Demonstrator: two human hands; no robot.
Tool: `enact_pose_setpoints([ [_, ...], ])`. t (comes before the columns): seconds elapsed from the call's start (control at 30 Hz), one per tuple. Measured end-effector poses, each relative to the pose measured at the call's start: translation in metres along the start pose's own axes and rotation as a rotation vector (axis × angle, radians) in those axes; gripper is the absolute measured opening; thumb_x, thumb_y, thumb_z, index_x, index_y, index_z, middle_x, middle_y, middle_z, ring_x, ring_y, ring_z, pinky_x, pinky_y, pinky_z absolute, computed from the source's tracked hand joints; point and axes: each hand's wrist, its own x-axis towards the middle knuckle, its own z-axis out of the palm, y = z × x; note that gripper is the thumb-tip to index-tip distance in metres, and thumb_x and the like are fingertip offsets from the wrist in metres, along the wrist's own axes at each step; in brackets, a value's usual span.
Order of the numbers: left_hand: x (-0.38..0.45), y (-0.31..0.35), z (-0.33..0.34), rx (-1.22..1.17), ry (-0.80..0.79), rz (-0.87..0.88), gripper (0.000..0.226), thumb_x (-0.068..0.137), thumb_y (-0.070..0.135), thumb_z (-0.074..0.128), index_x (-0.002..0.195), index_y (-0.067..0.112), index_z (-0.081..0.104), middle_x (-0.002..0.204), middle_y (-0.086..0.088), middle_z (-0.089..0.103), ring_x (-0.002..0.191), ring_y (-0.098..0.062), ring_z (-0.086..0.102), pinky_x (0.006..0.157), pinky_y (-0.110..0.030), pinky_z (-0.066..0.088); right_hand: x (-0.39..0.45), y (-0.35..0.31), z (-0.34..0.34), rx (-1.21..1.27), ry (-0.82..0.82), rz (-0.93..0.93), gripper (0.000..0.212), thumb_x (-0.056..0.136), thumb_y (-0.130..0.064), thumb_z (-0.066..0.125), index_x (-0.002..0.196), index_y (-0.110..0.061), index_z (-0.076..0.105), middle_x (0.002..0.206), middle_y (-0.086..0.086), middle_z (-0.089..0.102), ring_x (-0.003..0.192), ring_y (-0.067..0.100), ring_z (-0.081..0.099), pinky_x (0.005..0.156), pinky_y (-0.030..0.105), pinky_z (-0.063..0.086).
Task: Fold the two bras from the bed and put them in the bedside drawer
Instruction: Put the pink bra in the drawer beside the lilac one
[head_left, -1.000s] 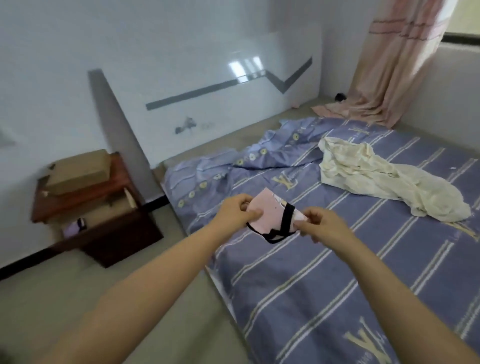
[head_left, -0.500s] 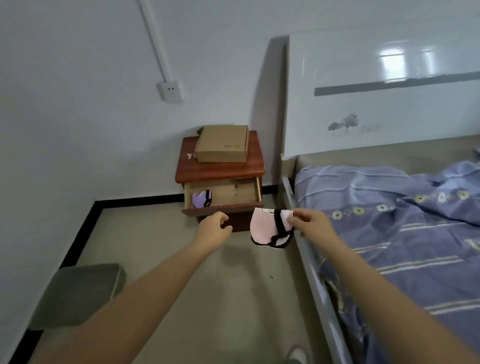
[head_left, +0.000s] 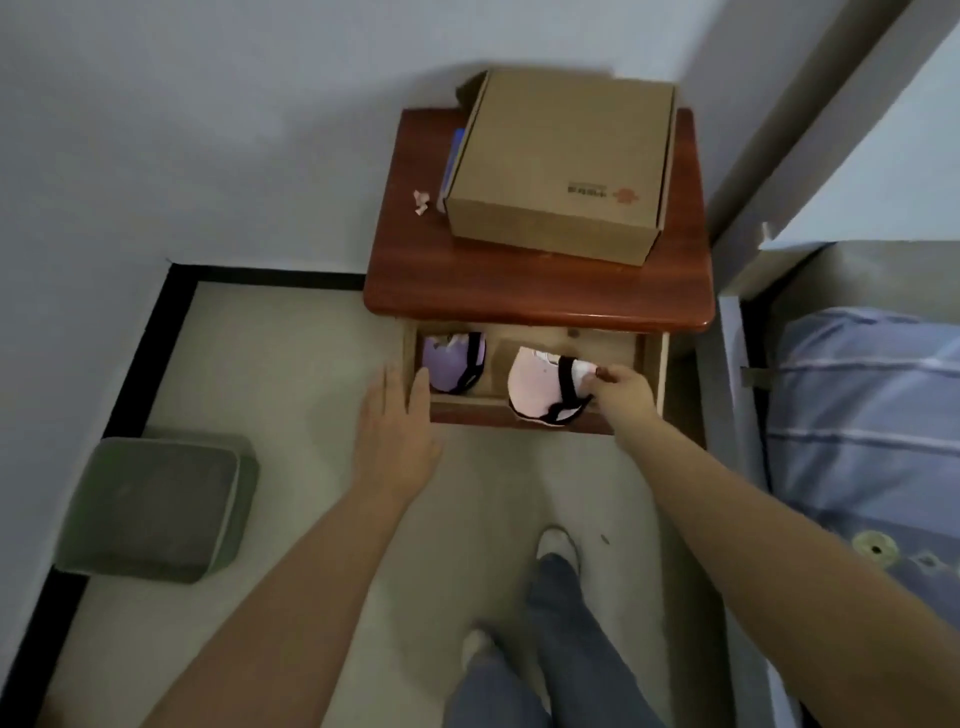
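A folded pink bra (head_left: 532, 389) with black straps hangs over the front edge of the open bedside drawer (head_left: 519, 415), pinched at its right side by my right hand (head_left: 626, 392). A folded purple bra (head_left: 451, 364) with black trim lies in the drawer's left part. My left hand (head_left: 397, 431) is flat and empty, fingers apart, just left of the drawer's front corner, fingertips near its side. The red-brown nightstand (head_left: 535, 291) holds the drawer.
A cardboard box (head_left: 561, 161) sits on the nightstand top, with a small pink scrap (head_left: 421, 201) beside it. A grey stool (head_left: 150, 509) stands on the floor at left. The bed with its blue striped cover (head_left: 862, 415) is at right. My feet (head_left: 556, 545) are below.
I have turned from the bed and stepped up to the nightstand. My right hand carried the pink bra over the open drawer; my left hand let go and moved beside the drawer.
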Motion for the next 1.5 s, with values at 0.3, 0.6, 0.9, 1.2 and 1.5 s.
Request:
enact_pose_setpoints([
  [0.3, 0.089, -0.019, 0.069, 0.237, 0.01, 0.32, 0.104, 0.034, 0.045, 0.091, 0.113, -0.014, 0.056, 0.117, -0.034, 0.061, 0.107, -0.048, 0.058, 0.078, -0.06, 0.051, 0.113, 0.021, 0.067, -0.304, 0.004, -0.011, 0.028, 0.095, -0.014, 0.04, 0.119, -0.004, 0.052, 0.125, 0.02, 0.057, 0.106, 0.03, 0.055, 0.084, 0.031, 0.043],
  [0.6, 0.107, -0.022, 0.057, 0.431, -0.057, 0.487, 0.119, 0.024, 0.065, 0.082, 0.115, -0.006, 0.057, 0.118, -0.022, 0.065, 0.11, -0.037, 0.061, 0.086, -0.046, 0.053, 0.039, 0.073, 0.04, -1.142, -0.035, -0.691, 0.105, 0.07, -0.056, 0.065, 0.141, -0.008, 0.005, 0.153, 0.019, 0.01, 0.139, 0.034, -0.001, 0.11, 0.046, 0.006],
  [0.9, 0.11, -0.018, 0.058, 0.36, 0.005, 0.483, 0.142, 0.022, 0.064, 0.083, 0.131, -0.008, 0.028, 0.119, -0.028, 0.062, 0.11, -0.043, 0.058, 0.096, -0.048, 0.047, 0.042, 0.069, 0.03, -1.212, -0.042, -0.749, 0.092, 0.067, -0.038, 0.077, 0.138, -0.009, 0.026, 0.148, 0.024, 0.023, 0.131, 0.036, 0.001, 0.104, 0.055, 0.007],
  [1.2, 0.125, -0.031, 0.032, 0.225, 0.224, 0.45, 0.125, 0.037, 0.053, 0.086, 0.128, -0.007, 0.025, 0.126, -0.044, 0.046, 0.121, -0.055, 0.035, 0.117, -0.029, -0.013, 0.046, 0.013, 0.003, -1.197, 0.182, -0.822, 0.122, 0.04, -0.053, 0.083, 0.134, -0.003, 0.022, 0.141, 0.036, 0.03, 0.129, 0.041, 0.008, 0.098, 0.063, 0.007],
  [1.5, 0.15, -0.018, 0.017, 0.289, 0.238, 0.48, 0.082, 0.038, 0.03, 0.093, 0.102, -0.012, 0.063, 0.1, -0.033, 0.069, 0.093, -0.047, 0.066, 0.073, -0.058, 0.054, 0.062, -0.017, 0.007, -1.153, 0.257, -0.912, 0.086, 0.044, -0.04, 0.088, 0.111, 0.003, 0.055, 0.109, 0.029, 0.064, 0.103, 0.047, 0.059, 0.094, 0.066, 0.033],
])
